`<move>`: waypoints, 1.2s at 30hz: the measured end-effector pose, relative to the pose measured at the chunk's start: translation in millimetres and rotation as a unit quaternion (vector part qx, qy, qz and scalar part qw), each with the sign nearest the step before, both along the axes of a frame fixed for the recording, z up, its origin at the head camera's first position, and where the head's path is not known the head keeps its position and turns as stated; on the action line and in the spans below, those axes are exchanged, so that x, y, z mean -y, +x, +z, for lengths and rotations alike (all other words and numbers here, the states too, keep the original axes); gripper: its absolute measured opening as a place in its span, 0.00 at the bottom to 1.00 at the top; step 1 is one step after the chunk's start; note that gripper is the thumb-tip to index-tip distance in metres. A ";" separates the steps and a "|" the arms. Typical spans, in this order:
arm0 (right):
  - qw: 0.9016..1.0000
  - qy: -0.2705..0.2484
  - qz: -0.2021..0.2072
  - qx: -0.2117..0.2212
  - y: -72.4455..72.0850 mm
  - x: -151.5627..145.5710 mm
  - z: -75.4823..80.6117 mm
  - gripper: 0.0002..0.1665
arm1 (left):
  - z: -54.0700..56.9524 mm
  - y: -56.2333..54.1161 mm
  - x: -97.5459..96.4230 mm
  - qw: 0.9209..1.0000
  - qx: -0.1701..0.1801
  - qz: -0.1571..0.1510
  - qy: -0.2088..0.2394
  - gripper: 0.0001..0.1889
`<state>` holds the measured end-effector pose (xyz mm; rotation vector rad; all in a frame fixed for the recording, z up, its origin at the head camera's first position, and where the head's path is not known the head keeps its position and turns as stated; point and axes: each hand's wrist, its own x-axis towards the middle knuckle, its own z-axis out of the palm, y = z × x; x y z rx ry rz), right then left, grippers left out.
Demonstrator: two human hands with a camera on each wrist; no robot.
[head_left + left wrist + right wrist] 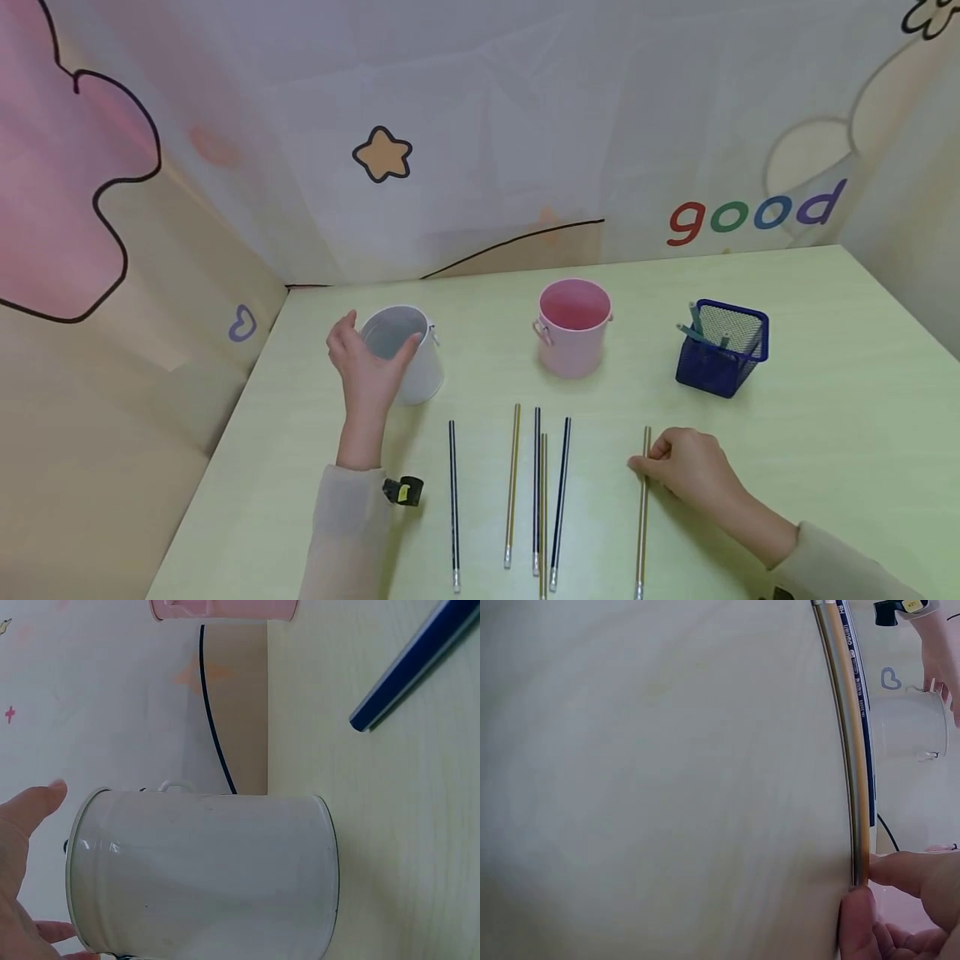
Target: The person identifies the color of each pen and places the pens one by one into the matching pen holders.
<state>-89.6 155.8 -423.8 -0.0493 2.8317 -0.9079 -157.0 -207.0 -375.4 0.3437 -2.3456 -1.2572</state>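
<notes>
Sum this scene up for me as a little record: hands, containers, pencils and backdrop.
Left hand: spread at the rim of the white bucket; contact unclear
Right hand: pinches a gold pencil near its unerasered end
Other pencils: three dark blue pencils and two more gold ones, lying on the table
Pink bucket: upright, between the white bucket and the blue holder
Blue holder: mesh, with green sticks inside; exact count unclear
Backdrop: orange star, word "good"
</notes>
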 end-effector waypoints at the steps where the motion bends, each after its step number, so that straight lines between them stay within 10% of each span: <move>1: 1.000 0.001 0.001 -0.001 0.0 -0.1 0.0 0.16 | -1.4 0.0 0.2 1.000 0.007 -0.002 -0.002 0.50; 10: 1.000 0.008 0.006 -0.005 -1.7 -0.2 -0.5 0.16 | -10.6 -1.4 1.8 0.998 0.054 -0.012 0.009 0.55; 36: 0.996 -0.050 -0.015 0.078 -2.1 5.1 1.2 0.12 | -19.6 -6.4 3.9 0.999 0.051 -0.004 0.006 0.53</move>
